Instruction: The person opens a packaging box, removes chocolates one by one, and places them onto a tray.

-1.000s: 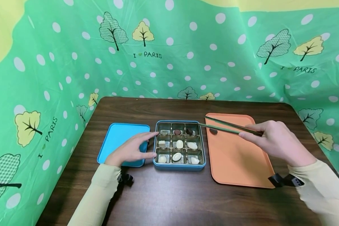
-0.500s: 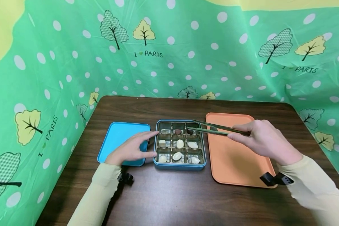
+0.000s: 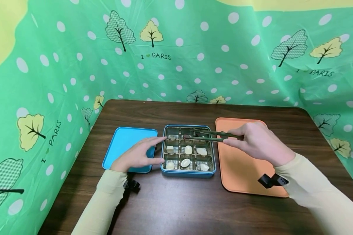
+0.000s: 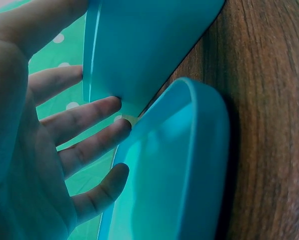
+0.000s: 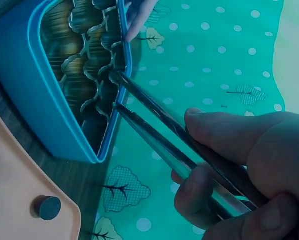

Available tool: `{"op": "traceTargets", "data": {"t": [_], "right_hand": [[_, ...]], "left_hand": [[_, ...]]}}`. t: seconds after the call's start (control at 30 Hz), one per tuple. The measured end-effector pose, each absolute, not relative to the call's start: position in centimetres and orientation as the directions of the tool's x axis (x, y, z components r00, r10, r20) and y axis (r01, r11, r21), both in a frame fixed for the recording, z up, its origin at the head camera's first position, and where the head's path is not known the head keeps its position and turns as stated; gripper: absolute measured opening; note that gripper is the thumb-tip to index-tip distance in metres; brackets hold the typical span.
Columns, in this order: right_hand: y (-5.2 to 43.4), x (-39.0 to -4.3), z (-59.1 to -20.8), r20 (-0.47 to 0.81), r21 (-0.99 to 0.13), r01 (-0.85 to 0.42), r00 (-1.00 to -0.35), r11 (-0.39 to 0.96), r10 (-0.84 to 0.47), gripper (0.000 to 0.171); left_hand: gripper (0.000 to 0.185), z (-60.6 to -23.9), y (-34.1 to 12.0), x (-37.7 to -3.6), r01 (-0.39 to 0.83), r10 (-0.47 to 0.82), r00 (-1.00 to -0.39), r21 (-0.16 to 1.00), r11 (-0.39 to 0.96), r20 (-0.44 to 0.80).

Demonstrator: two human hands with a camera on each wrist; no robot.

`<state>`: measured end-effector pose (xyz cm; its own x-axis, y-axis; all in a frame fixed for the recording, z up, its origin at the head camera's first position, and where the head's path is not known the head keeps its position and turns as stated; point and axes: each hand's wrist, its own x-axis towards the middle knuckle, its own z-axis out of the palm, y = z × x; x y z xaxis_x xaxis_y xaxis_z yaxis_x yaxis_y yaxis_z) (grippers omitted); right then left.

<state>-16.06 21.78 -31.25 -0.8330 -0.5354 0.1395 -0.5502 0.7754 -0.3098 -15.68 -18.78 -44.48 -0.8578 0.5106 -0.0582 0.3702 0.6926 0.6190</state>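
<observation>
Right hand [image 3: 257, 143] pinches long metal tongs [image 3: 207, 135], tips slightly apart over the far middle cell of the blue square tin with nine compartments [image 3: 188, 174], mid-worktop, at a dark brown chocolate [image 3: 186, 136]. Left hand [image 3: 136, 156], fingers straight, touches the tin's left wall, resting on the blue lid [image 3: 122, 143]. Orange tray [image 3: 241, 169] right, bearing a small dark round piece [image 5: 48, 207].

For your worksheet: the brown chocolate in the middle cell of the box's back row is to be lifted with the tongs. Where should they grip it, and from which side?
Judging by the head view, grip the brown chocolate across its two opposite flanks, coming down from above and the right, as the tongs in the right hand already lie. The cell walls of the blue box close it in, leaving only the top open.
</observation>
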Motion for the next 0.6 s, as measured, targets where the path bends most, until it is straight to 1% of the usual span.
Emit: {"op": "traceTargets", "data": {"t": [0.17,0.43,0.6], "right_hand": [[21.1,-16.5,-31.2,0.133,-0.273,-0.547,-0.836,0.791,-0.533,0.015],[20.4,-17.3,-31.0,0.090,-0.296,-0.557,-0.825,0.775,-0.559,0.011],[19.7,-17.8,-30.6,0.067,-0.274,-0.583,-0.805,0.765,-0.589,0.020]], "left_hand": [[0.086,-44.4,-18.8,-15.6,0.371,0.511,-0.858,0.621,0.690,-0.056],[0.086,-44.2,-18.7,-15.6,0.371,0.508,-0.860,0.621,0.691,-0.052],[0.085,-44.3,-18.7,-15.6,0.371,0.511,-0.858,0.627,0.685,-0.051]]}}
